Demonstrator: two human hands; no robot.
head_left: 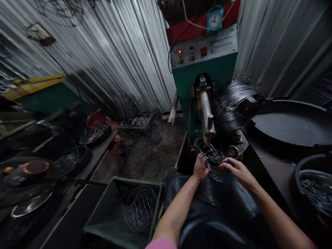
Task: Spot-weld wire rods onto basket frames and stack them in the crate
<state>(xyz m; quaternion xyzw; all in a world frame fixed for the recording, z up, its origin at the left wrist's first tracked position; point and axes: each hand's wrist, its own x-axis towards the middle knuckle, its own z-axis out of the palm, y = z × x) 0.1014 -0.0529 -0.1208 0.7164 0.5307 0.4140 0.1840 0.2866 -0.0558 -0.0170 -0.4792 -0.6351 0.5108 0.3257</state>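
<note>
A round frame of thin metal wire [215,155] is held over my lap, below the rod-shaped head [208,122] of a green machine. My left hand [200,167] has its fingers closed around the frame's left side. At the right rim, the thumb and fingers of my right hand [238,169] pinch together on the wire. A small orange glow [221,165] shows right by those fingertips. Whether a separate small piece is also between them is too small to tell. The dark apron [207,211] covers my legs beneath the frame.
A green crate [90,221] holding wire rings [141,207] stands at my left. Coiled wire [236,103] sits right of the machine [178,83]. Farther right are a large dark tray [290,126] and a tub of small metal pieces [315,190]. Wire frames [140,138] lie piled beyond the crate.
</note>
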